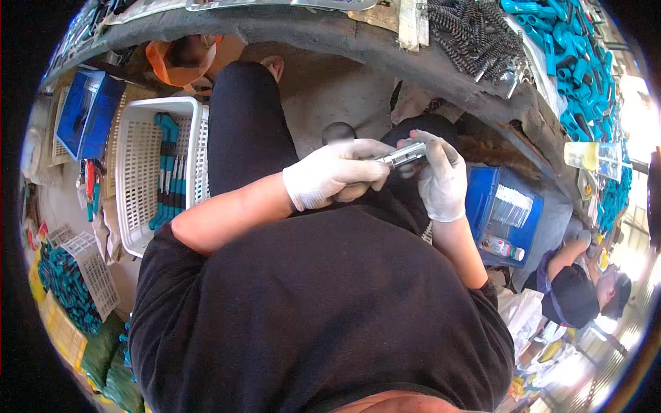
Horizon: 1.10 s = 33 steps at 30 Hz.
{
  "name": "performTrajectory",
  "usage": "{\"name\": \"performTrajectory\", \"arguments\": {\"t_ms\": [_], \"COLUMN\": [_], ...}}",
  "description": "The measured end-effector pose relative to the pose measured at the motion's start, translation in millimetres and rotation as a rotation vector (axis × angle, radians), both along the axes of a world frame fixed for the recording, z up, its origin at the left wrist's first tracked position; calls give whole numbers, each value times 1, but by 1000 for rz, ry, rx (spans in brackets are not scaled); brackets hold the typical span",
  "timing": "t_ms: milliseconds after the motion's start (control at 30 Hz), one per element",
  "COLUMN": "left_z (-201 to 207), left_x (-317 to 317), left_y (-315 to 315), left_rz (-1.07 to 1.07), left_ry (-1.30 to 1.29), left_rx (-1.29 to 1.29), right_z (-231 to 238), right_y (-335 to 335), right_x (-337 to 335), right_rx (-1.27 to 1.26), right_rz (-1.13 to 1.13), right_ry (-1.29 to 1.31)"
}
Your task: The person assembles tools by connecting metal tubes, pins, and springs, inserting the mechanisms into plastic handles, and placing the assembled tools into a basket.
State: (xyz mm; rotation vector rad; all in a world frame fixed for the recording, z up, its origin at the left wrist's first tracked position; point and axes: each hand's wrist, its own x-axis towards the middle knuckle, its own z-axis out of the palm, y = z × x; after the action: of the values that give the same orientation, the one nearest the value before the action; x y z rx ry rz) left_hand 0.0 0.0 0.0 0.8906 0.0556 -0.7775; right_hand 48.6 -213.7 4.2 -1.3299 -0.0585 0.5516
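Person seated, dark top and dark trousers, both hands in white knit gloves, held together over the lap. Left hand (339, 170) clamped on a silver metal cylinder (405, 155); near end of the piece lost inside the grip. Right hand (443, 180) closed about the far end, finger and thumb against it, other fingers partly behind. Cylinder lies tilted, right end higher, small dark openings along its side; it sits between the two hands, clear of the worktop (330, 31).

Worktop runs across the top of the view, its edge thick and rough. On it, upper right: a tangled heap of dark coil springs (475, 36); beyond them, a large spread of teal plastic parts (577, 65). A translucent cup (585, 156), yellowish inside, by the worktop's right side.

Left of the person: white slatted basket (131, 117) with teal-handled pieces (166, 179) lined up inside. Farther left, a blue bin (101, 118); lower down, a pile of teal parts (65, 289) with a white perforated basket (91, 268) tipped beside it.

Right: blue crate (530, 230) holding a stack of white slips (511, 205) and a small bottle (501, 248). Co-worker (575, 296) at far right, dark clothing. Orange bag (160, 65) under the worktop, upper left.
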Motion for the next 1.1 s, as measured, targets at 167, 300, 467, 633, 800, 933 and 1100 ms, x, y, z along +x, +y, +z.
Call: {"name": "performTrajectory", "arguments": {"t_ms": [167,300,467,633,800,933,1100], "left_z": [-2,0,-8,-9,-4,-3,0], "left_x": [3,13,13,17,17,14,11], "left_y": [12,25,35,43,49,47,36], "left_rz": [66,94,124,150,182,179,185], "left_ry": [40,16,1,75,61,28,35], "left_rx": [-129,-30,-55,-102,-109,-74,-58], "right_z": [2,20,65,59,54,66,78], "right_y": [16,25,65,109,111,89,32], "right_x": [8,49,136,203,211,217,217], "right_rx": [-5,-285,-842,-1467,-1493,-1203,-653], "right_rz": [3,-58,-129,140,134,-174,-513], "right_ry": [-40,-490,-1312,-1332,-1342,-1364,-1227]}}
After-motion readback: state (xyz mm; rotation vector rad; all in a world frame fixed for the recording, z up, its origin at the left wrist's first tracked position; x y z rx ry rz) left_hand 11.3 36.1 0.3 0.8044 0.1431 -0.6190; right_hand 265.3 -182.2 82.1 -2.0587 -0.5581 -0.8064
